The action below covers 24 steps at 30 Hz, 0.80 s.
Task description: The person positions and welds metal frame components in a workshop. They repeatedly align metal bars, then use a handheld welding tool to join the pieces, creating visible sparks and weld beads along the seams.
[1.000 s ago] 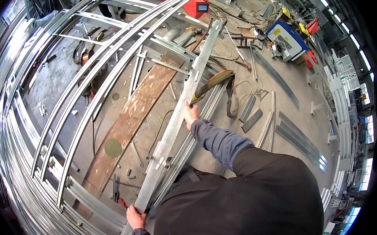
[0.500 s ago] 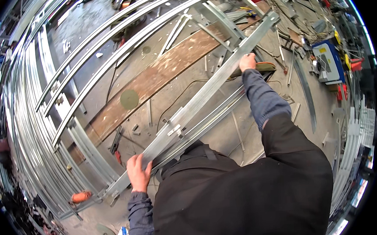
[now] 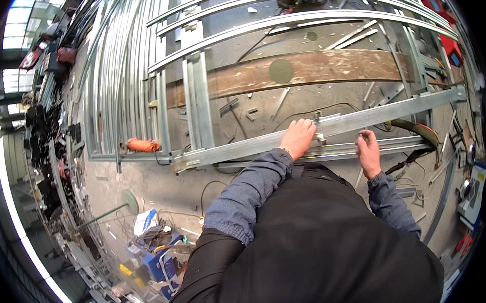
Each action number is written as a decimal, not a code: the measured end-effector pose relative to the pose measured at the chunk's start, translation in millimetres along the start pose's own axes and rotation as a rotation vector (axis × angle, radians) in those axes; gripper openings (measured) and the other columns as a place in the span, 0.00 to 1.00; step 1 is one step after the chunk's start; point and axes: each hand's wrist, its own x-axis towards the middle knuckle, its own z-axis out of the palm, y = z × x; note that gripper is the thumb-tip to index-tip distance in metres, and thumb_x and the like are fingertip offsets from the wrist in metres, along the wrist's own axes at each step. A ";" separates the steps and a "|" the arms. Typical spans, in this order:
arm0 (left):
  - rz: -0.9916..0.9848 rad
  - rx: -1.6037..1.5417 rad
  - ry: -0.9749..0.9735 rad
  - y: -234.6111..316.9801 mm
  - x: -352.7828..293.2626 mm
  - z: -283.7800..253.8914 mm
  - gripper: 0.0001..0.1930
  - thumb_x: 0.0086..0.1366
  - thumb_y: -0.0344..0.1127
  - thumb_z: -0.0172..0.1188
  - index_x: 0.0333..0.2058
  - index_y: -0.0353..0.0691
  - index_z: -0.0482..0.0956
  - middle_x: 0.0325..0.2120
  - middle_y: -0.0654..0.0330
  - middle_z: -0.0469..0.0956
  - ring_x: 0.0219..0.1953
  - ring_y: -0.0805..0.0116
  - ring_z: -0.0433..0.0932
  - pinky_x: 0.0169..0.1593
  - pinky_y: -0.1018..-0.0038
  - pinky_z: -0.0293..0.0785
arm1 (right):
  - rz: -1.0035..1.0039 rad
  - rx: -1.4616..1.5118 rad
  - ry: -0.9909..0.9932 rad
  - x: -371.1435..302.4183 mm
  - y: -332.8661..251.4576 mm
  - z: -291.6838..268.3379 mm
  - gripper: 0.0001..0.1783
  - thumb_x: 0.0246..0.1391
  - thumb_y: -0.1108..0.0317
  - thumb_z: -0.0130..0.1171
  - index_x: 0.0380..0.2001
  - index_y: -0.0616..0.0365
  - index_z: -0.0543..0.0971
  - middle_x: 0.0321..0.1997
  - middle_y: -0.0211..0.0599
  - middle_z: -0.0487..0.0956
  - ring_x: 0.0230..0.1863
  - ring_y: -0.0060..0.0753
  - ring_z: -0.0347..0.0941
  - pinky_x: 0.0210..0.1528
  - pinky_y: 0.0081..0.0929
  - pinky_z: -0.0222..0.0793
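A long, straight metal beam [image 3: 387, 114], silver-grey with a dull shine, is lying slantwise under the left fingers [image 3: 304, 126]. To the left of these fingers it is running lower in the view; to the right, it is rising slightly and reaching past the curled right fingers [image 3: 368, 138], which are standing just beside its near edge. A small pale fitting [image 3: 320, 138] is sitting along this edge, between both hands' fingers.

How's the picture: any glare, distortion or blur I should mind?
Head view: fisheye distortion apparently bows the long rails near the top; head view: glare from the light strip at left; head view: left hand and right hand look fairly sharp.
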 end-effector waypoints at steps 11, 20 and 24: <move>-0.860 0.311 0.298 -113.9 -286.6 -116.7 0.21 0.71 0.37 0.63 0.60 0.43 0.75 0.43 0.58 0.78 0.49 0.56 0.76 0.59 0.56 0.67 | 0.110 -0.126 -0.003 -5.9 -16.2 9.1 0.09 0.71 0.65 0.56 0.50 0.54 0.76 0.30 0.21 0.71 0.22 0.11 0.62 0.20 0.16 0.60; -0.562 0.489 -0.121 -203.3 -355.3 -158.8 0.10 0.60 0.34 0.69 0.38 0.44 0.78 0.38 0.60 0.76 0.47 0.55 0.78 0.49 0.58 0.73 | -0.076 -0.311 -0.053 -21.8 -14.7 43.5 0.09 0.70 0.68 0.60 0.49 0.60 0.79 0.30 0.17 0.68 0.30 0.12 0.58 0.32 0.18 0.57; -0.448 0.373 -0.089 -214.0 -336.8 -167.3 0.12 0.57 0.34 0.71 0.38 0.43 0.78 0.39 0.56 0.76 0.47 0.51 0.78 0.48 0.56 0.74 | -0.163 -0.354 0.112 -49.8 5.2 16.5 0.09 0.68 0.69 0.61 0.47 0.60 0.80 0.29 0.19 0.69 0.30 0.13 0.61 0.32 0.20 0.60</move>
